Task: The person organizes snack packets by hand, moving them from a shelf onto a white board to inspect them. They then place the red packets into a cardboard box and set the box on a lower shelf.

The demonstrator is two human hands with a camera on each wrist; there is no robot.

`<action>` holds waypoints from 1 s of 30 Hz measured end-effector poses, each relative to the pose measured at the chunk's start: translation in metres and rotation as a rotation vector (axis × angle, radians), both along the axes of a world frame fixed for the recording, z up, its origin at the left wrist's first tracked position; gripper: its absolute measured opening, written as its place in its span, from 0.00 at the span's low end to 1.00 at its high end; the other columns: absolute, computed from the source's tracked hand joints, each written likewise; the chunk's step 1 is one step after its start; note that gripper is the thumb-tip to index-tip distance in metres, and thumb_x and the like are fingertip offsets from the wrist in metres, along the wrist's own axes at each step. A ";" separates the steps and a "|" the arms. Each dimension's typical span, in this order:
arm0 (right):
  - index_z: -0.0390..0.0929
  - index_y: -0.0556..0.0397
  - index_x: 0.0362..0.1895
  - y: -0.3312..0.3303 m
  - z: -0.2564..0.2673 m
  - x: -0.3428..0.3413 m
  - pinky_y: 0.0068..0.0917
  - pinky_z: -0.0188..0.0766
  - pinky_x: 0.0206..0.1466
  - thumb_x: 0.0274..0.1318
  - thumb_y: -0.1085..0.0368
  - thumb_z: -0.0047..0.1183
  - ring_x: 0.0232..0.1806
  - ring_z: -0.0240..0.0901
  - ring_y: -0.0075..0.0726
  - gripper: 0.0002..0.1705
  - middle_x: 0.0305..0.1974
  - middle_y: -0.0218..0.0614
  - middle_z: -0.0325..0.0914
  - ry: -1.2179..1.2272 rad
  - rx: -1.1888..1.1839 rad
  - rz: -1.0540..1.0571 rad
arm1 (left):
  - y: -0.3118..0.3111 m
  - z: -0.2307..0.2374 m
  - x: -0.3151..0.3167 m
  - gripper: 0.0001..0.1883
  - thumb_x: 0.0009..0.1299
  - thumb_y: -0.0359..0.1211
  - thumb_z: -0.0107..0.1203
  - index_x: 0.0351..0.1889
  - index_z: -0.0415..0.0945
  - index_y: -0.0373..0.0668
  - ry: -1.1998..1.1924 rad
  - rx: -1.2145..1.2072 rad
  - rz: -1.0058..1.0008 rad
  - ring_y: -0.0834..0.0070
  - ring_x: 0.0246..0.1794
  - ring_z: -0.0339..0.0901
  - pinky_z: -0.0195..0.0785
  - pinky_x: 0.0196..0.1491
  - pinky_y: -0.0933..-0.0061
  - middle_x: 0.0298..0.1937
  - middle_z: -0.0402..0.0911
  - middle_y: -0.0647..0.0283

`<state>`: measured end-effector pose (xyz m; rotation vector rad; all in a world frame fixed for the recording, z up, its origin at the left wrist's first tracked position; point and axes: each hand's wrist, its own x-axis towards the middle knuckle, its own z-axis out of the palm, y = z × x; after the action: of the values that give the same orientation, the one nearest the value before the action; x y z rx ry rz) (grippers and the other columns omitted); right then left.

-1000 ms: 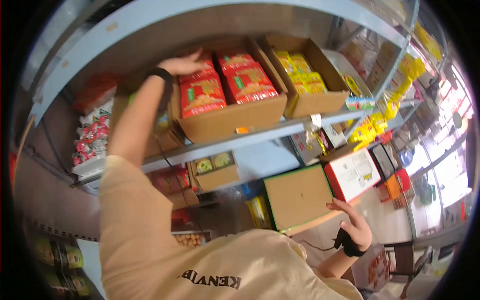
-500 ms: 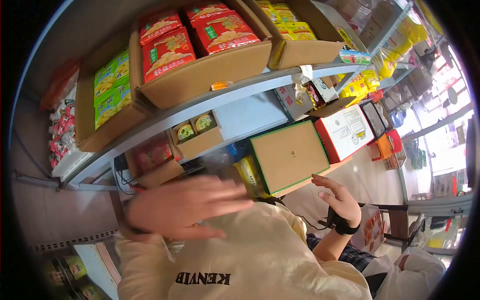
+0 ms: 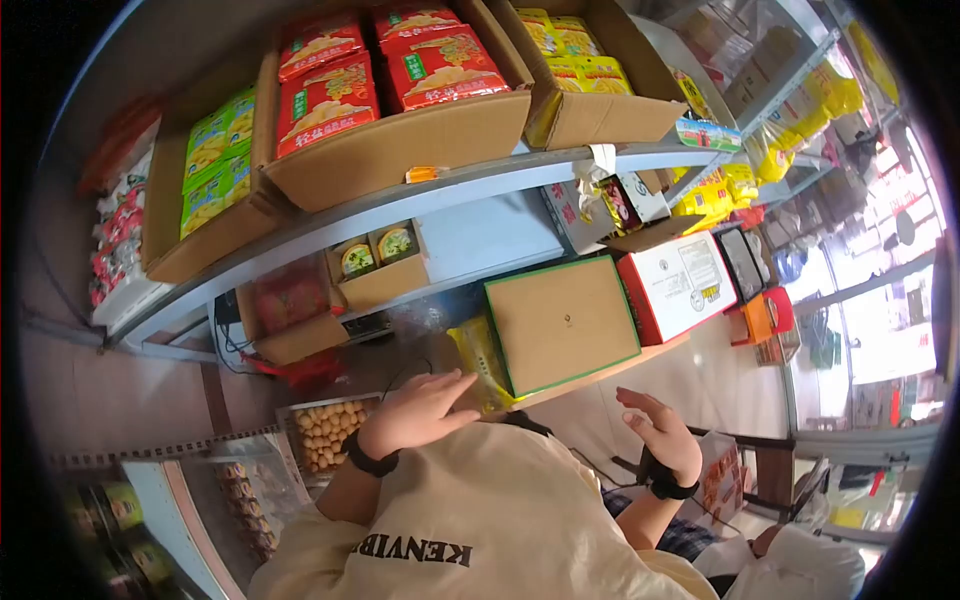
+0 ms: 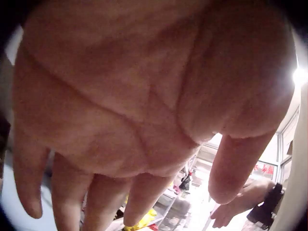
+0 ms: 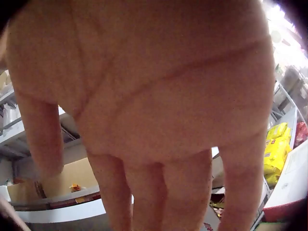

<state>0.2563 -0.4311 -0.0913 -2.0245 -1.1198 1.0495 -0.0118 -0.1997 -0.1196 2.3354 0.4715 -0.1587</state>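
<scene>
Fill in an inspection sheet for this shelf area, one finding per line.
Surface: pale metal shelf; torn white paper hangs from the upper edge.
Job's things: nearest the hands, a closed green-edged box, with a yellow packet beside it.
Clutter: open cartons of red packets, green packets and yellow packets sit side by side on the upper shelf.
Hands: left hand and right hand both open, holding nothing; black straps at both wrists.
Cables: dark cable hangs loosely below the shelf's left end; its ends can't be traced.
Surroundings: apparently another person in white at lower right; strong glare beyond.
</scene>
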 end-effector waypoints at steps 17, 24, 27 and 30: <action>0.72 0.57 0.48 -0.033 -0.019 0.051 0.29 0.66 0.47 0.57 0.67 0.44 0.42 0.74 0.37 0.15 0.38 0.44 0.78 -0.172 0.333 -0.261 | -0.117 -0.006 0.010 0.25 0.64 0.41 0.52 0.57 0.66 0.40 -0.109 0.350 0.570 0.53 0.60 0.60 0.47 0.63 0.50 0.58 0.65 0.45; 0.72 0.57 0.48 -0.026 -0.019 0.040 0.30 0.67 0.45 0.57 0.66 0.45 0.41 0.74 0.39 0.15 0.37 0.44 0.79 -0.181 0.311 -0.117 | -0.138 -0.018 -0.031 0.25 0.63 0.40 0.54 0.57 0.66 0.41 -0.058 0.354 0.704 0.52 0.60 0.60 0.48 0.62 0.55 0.60 0.64 0.46; 0.71 0.60 0.48 -0.016 -0.027 0.034 0.28 0.66 0.45 0.58 0.66 0.44 0.41 0.72 0.33 0.16 0.36 0.43 0.78 -0.170 0.312 -0.089 | -0.121 -0.030 -0.061 0.25 0.63 0.42 0.53 0.56 0.67 0.40 -0.102 0.382 0.817 0.51 0.58 0.63 0.54 0.59 0.57 0.57 0.66 0.43; 0.71 0.59 0.49 -0.005 -0.024 0.022 0.29 0.67 0.44 0.57 0.67 0.44 0.41 0.73 0.36 0.16 0.37 0.44 0.78 -0.174 0.291 -0.093 | -0.086 -0.066 -0.097 0.26 0.64 0.43 0.53 0.56 0.66 0.39 -0.219 0.210 0.976 0.55 0.55 0.68 0.61 0.54 0.65 0.54 0.70 0.44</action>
<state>0.2784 -0.4366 -0.1157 -1.9384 -1.1781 0.6326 -0.1088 -0.2858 -0.1853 2.0156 1.4833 0.6217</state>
